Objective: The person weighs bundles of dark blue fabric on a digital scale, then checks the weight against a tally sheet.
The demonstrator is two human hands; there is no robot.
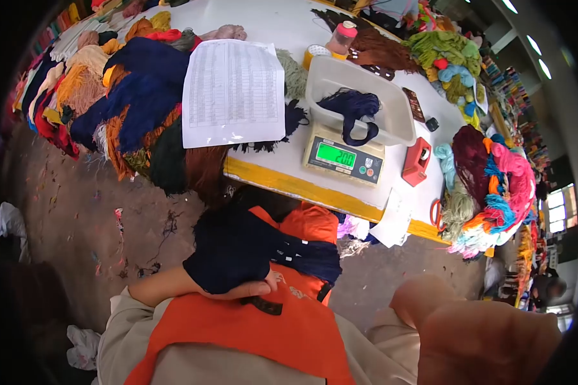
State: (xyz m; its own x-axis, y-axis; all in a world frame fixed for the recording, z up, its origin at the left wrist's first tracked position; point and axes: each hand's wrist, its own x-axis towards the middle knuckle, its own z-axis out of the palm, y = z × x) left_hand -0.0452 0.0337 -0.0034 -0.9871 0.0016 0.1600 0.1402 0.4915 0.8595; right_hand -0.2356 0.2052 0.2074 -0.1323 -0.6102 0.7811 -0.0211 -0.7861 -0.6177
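Note:
My left hand (pixel 247 290) is closed on a thick hank of navy yarn (pixel 231 247), with the thumb showing along its lower side. The hank lies above an orange cloth (pixel 237 330) across my lap. Close to it is another dark navy bundle (pixel 311 258) with small white marks, against more orange material (pixel 309 221). My right hand (pixel 488 340) is raised very near the camera at the lower right, large and blurred. Its fingers cannot be made out, nor whether anything is in them.
On the table, a digital scale (pixel 344 158) reading about 200 bears a white tray (pixel 401 109) with navy yarn (pixel 353 106). A printed sheet (pixel 234 93) lies over heaped skeins (pixel 135 70). A red tape dispenser (pixel 417 162), scissors (pixel 436 213) and colourful yarn (pixel 510 167) are to the right.

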